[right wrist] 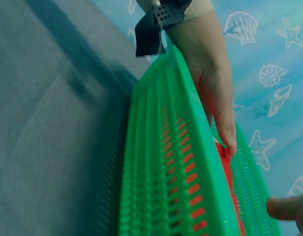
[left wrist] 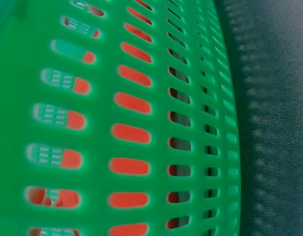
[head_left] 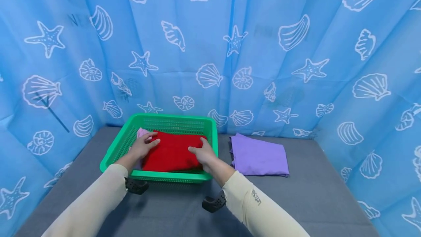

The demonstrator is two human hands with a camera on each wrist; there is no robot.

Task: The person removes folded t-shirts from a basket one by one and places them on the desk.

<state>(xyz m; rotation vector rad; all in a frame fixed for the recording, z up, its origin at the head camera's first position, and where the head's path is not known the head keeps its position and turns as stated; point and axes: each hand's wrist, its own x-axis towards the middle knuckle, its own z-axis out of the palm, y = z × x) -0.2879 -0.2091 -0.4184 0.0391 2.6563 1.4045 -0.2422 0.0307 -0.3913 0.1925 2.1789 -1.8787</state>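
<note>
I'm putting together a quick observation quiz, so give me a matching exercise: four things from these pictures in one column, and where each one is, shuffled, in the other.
Things:
1. Red cloth
2. Purple cloth
3. Green perforated basket
4. Seashell-print curtain

Places:
A. On the grey tablecloth, with cloth inside it
B. Hanging behind everything else in the head view
C. Inside the basket
D. Lying to the right of the basket in the head view

Right pairs: 1-C, 2-D, 3-A, 4-B
</note>
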